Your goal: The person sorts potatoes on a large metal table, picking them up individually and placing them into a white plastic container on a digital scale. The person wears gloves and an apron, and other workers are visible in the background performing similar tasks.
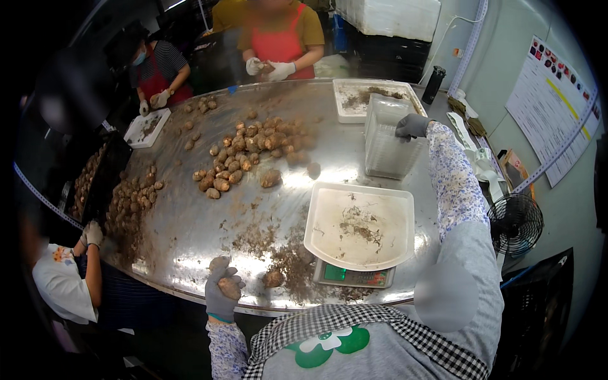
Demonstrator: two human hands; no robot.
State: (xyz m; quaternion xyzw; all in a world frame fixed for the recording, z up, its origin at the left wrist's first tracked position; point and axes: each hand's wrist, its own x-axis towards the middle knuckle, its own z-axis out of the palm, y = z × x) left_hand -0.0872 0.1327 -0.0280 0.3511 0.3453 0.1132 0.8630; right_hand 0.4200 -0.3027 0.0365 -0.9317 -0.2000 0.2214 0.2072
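My left hand [221, 297], in a grey glove, is closed around small brown taros [229, 289] at the table's near edge. Just right of it a single taro [273, 278] lies in loose soil. My right hand [413, 126], also gloved, reaches far right and grips the rim of a clear plastic tray in a tall stack of clear plastic trays [389, 152]. Between my arms, a white shallow tray [361, 228] with soil crumbs and root bits sits on a digital scale [354, 276] with a lit green display.
A heap of taros [250, 149] covers the table's [278, 206] middle, with more at the left [133, 196]. A soiled white tray [348, 114], a black bottle [434, 85] and a black fan [516, 223] stand at the right. Gloved co-workers stand across and at the left.
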